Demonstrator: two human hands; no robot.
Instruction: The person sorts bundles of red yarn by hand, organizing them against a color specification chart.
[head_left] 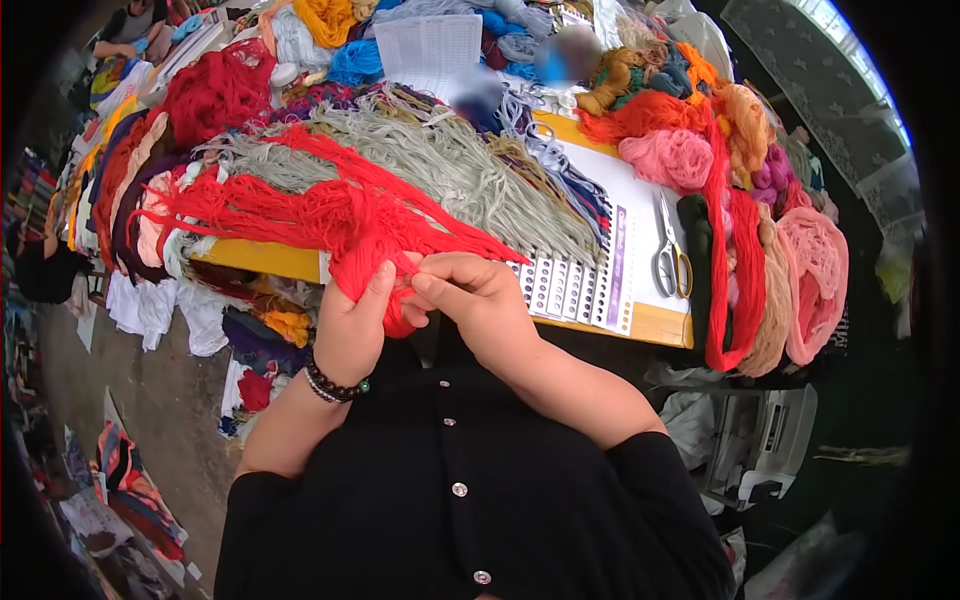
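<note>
A bundle of red thread (350,215) trails over the table edge, its loose strands fanned out to the left. My left hand (358,318) is closed around its gathered end. Beside it, my right hand (480,300) pinches some red strands between thumb and fingers. Just beyond my hands lie punched cards (570,290) with rows of holes along their edges. Grey-green threads (440,165) hang from these cards and spread back across the table, partly covered by the red ones. Scissors (668,250) with a grey and a yellow handle rest right of the cards.
Skeins in many colours crowd the table, including dark red yarn (220,85), pink yarn (668,158) and a red skein (740,280) over the right edge. A printed sheet (432,50) stands at the back. Another person (130,30) is at the far left.
</note>
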